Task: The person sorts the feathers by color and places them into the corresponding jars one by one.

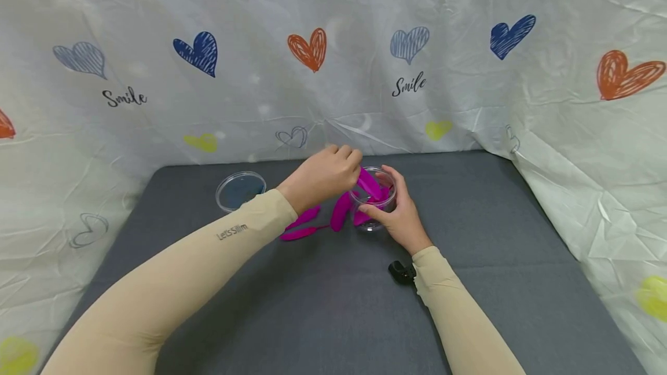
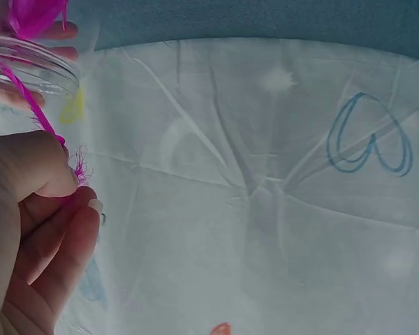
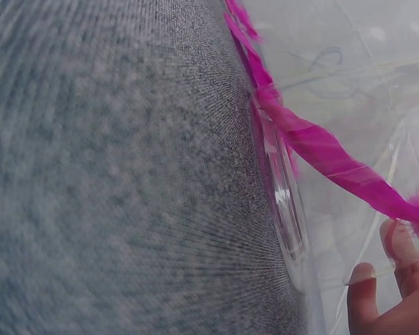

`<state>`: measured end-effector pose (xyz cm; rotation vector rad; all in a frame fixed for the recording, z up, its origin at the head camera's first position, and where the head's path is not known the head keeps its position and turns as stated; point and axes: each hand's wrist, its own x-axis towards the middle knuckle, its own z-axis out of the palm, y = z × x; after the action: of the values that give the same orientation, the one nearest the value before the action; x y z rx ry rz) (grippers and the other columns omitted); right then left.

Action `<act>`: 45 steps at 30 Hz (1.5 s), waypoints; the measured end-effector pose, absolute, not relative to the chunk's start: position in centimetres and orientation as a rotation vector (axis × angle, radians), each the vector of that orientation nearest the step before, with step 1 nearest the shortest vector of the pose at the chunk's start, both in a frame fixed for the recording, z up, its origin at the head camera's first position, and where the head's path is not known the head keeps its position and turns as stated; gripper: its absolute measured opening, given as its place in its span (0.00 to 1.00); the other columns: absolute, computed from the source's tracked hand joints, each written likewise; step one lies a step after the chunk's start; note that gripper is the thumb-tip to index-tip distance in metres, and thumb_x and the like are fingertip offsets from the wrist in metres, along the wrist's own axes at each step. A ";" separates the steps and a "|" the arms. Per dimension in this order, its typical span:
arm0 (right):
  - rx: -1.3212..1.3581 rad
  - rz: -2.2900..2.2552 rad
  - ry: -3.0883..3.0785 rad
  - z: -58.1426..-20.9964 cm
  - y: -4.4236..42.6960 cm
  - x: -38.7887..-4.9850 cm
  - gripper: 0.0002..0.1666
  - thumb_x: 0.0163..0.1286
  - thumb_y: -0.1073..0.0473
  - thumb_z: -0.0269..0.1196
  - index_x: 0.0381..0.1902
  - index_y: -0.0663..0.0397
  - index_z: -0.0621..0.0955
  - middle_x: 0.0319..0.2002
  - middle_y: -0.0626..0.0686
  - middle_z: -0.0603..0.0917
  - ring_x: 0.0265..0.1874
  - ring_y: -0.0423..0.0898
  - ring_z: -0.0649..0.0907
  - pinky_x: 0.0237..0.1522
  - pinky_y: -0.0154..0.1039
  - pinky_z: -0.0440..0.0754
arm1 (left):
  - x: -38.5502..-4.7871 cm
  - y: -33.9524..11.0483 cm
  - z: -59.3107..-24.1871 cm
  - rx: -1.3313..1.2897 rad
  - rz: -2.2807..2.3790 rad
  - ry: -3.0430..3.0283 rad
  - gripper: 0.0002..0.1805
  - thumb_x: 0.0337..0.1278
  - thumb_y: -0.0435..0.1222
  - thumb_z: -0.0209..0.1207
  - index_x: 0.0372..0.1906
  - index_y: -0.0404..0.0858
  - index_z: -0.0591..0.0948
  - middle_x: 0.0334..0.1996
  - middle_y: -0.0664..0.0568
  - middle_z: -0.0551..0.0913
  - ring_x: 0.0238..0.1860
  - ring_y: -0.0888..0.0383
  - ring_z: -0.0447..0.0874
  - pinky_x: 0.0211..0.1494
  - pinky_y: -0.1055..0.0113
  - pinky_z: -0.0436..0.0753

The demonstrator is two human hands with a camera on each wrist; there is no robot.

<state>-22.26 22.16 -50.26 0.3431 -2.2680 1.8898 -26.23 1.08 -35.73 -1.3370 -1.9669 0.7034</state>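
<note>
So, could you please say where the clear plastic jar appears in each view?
Head: clear plastic jar right of centre, in the right hand.
Left wrist: jar at top left, above the left hand.
Right wrist: jar right of centre, turned sideways.
Shared landmark: magenta feathers at the jar.

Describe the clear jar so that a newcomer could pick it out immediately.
Find the dark grey table and look at its far half, near the middle. There the person's right hand grips the clear jar, a round, open-topped container. Unlike the clear, shallow round dish lying further left, it is deeper and has bright magenta feathers in it.
</note>
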 end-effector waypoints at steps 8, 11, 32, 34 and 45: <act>0.337 1.879 -2.277 -50.4 22.5 -22.1 0.57 0.69 0.50 0.79 0.85 0.29 0.57 0.81 0.50 0.69 0.82 0.50 0.69 0.79 0.57 0.73 | -25.7 2.6 -36.2 -1.407 0.757 -1.922 0.05 0.72 0.34 0.69 0.45 0.37 0.91 0.38 0.49 0.85 0.37 0.56 0.87 0.49 0.66 0.90; 0.341 1.878 -2.286 -50.4 22.3 -22.1 0.57 0.69 0.50 0.79 0.85 0.30 0.57 0.81 0.47 0.69 0.82 0.50 0.69 0.79 0.57 0.73 | -25.5 2.7 -36.4 -1.419 0.746 -1.927 0.05 0.73 0.33 0.68 0.46 0.37 0.91 0.38 0.50 0.85 0.37 0.56 0.87 0.50 0.66 0.90; 0.312 1.885 -2.292 -50.4 22.2 -22.4 0.57 0.68 0.48 0.79 0.84 0.25 0.58 0.80 0.44 0.70 0.76 0.46 0.74 0.77 0.55 0.76 | -25.4 2.9 -37.0 -1.523 0.625 -2.036 0.18 0.69 0.42 0.73 0.56 0.38 0.85 0.51 0.47 0.86 0.47 0.53 0.87 0.59 0.64 0.89; 0.313 1.894 -2.291 -50.4 22.2 -22.3 0.56 0.68 0.48 0.79 0.84 0.25 0.58 0.80 0.43 0.69 0.77 0.46 0.74 0.77 0.55 0.76 | -25.4 2.7 -36.7 -1.513 0.599 -2.072 0.17 0.70 0.40 0.72 0.57 0.38 0.84 0.50 0.47 0.85 0.47 0.53 0.86 0.59 0.64 0.89; 0.345 1.914 -2.251 -50.4 22.1 -22.4 0.56 0.68 0.50 0.79 0.83 0.27 0.59 0.82 0.52 0.69 0.83 0.53 0.68 0.80 0.58 0.71 | -26.1 1.0 -36.7 -1.404 0.360 -2.251 0.18 0.71 0.31 0.69 0.61 0.35 0.82 0.52 0.44 0.84 0.52 0.50 0.86 0.62 0.60 0.89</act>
<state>-22.40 22.13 -50.42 0.3454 -2.2512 1.9144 -26.14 1.00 -36.67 -1.4036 -2.2509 0.3596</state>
